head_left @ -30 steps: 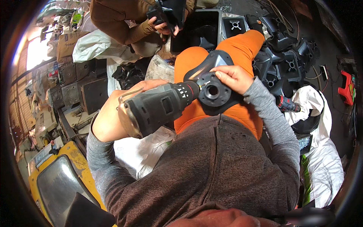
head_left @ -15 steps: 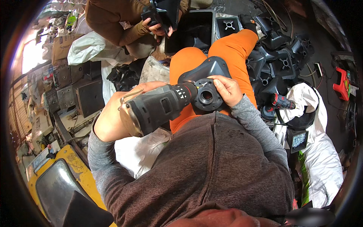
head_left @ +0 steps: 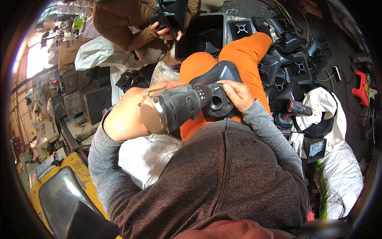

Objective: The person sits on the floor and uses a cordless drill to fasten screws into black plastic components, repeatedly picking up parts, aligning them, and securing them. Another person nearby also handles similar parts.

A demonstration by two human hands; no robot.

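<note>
Workshop room with dark floor [head_left: 352, 123] and strong light.
At ten o'clock, a bright white opening [head_left: 37, 59] shines; at nine o'clock stands a brown slatted wall [head_left: 20, 107]; the floor spreads from one to three o'clock.

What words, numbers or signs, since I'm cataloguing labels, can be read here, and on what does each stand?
Brown paper bag: dark printed lettering, left unquoted here.
Collar of the drill in the left hand: white marks, too small to read.
Red-and-black drill: any markings too small to read.
</note>
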